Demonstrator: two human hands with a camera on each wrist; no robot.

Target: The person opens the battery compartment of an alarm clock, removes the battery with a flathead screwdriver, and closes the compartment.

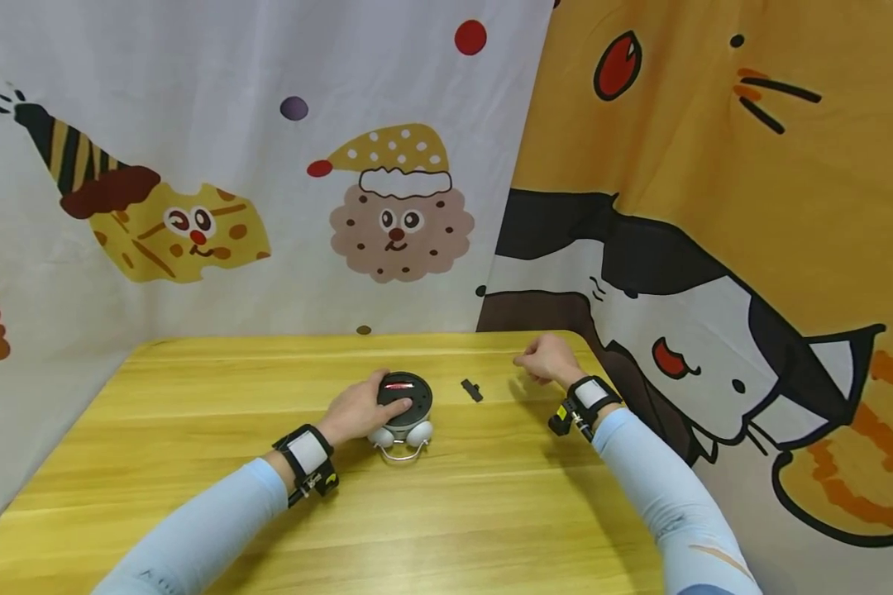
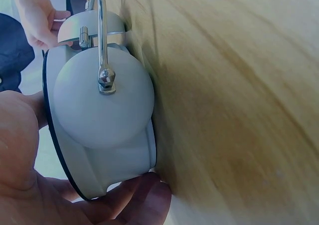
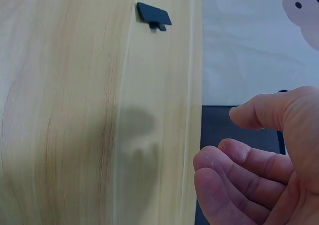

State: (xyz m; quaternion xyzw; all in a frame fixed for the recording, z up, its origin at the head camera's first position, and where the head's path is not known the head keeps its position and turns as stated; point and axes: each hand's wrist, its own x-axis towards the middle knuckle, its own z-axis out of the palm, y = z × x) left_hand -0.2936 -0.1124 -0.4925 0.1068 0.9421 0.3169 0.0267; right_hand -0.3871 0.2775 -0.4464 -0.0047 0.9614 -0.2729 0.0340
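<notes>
A twin-bell alarm clock (image 1: 420,395) lies on the table with its black back up and its bells toward me. In its back a slot is uncovered, with a red and silver battery (image 1: 398,386) showing in it. My left hand (image 1: 353,411) grips the clock from the left, thumb across the back, fingers (image 2: 149,197) under the rim by the tabletop. One white bell (image 2: 104,105) fills much of the left wrist view. My right hand (image 3: 264,170) hovers over the table's far right, fingers loosely bent around nothing. Between the hands lies a small black battery cover (image 1: 472,390).
The wooden table (image 1: 446,529) ends at a far edge just beyond the hands. Behind it hangs a white curtain (image 1: 231,49) with cartoon prints, and an orange one (image 1: 685,149) covers the right side. A black device is strapped to each wrist.
</notes>
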